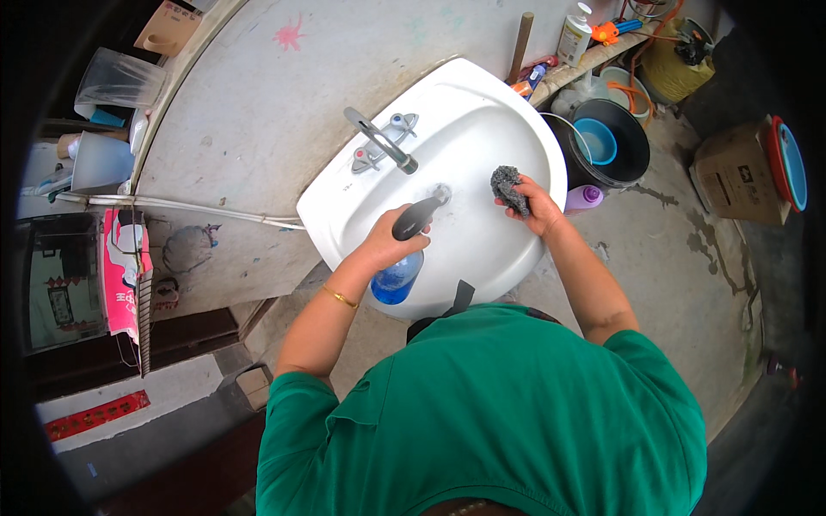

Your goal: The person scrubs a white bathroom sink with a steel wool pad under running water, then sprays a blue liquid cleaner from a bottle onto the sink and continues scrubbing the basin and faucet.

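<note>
In my left hand [388,240] is a spray bottle [397,276] with a black trigger head and blue liquid inside, held over the near left of a white washbasin [490,245]. The nozzle points across the bowl towards the drain [441,191]. My right hand [539,208] grips a grey scouring pad [507,186] above the bowl's right side; whether the pad touches the basin I cannot tell. A chrome swivel faucet [381,138] arches over the far left part of the bowl, between two handles with a red and a blue mark.
To the basin's right stand a black bucket [623,138] holding a blue basin [595,140], and a purple bottle [584,198]. A pump bottle [574,39] sits on a ledge behind. A cardboard box [739,174] is farther right. White pipes [213,208] run along the left wall.
</note>
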Demonstrator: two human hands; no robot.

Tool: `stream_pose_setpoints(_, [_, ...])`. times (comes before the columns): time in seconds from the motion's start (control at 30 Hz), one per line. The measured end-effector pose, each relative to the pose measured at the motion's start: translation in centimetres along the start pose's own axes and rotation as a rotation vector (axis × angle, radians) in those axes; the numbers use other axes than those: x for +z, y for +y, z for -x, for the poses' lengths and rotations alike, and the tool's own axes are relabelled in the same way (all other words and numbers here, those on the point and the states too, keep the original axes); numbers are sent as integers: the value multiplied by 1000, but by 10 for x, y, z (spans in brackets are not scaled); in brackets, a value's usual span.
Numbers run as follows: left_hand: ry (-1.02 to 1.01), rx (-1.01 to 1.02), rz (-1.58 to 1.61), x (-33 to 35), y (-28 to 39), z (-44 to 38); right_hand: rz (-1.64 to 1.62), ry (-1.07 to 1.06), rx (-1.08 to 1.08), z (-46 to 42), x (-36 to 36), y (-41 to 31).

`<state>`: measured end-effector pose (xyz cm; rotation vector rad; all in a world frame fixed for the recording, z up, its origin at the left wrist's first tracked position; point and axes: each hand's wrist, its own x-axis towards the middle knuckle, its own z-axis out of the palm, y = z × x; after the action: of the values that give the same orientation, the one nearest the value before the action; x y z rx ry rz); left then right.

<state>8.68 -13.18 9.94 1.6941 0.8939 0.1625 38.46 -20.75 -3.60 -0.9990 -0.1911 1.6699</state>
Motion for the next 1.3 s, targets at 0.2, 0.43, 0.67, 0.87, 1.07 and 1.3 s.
stream_pose_setpoints(0.2, [53, 40, 5, 8, -5, -18, -13, 4, -15, 2, 0, 1])
stream_pose_setpoints(0.43, [143, 149, 13, 20, 1, -31, -13, 1, -23, 2, -1, 1])
stream_pose_setpoints(0.67, [254, 201, 133, 37, 8, -46, -26, 9, -31, 4, 0, 1])
stream_pose_setpoints(0.87, [138, 196, -123, 40, 9, -56, -11, -22, -44, 2, -3, 2])
stream_pose_setpoints(1.07, [87, 269, 51, 50, 13, -56, -14, -22, -48, 2, -4, 3])
stream_pose_setpoints(1.3, [21, 205, -196, 48, 14, -48, -57, -41, -78, 5, -2, 2])
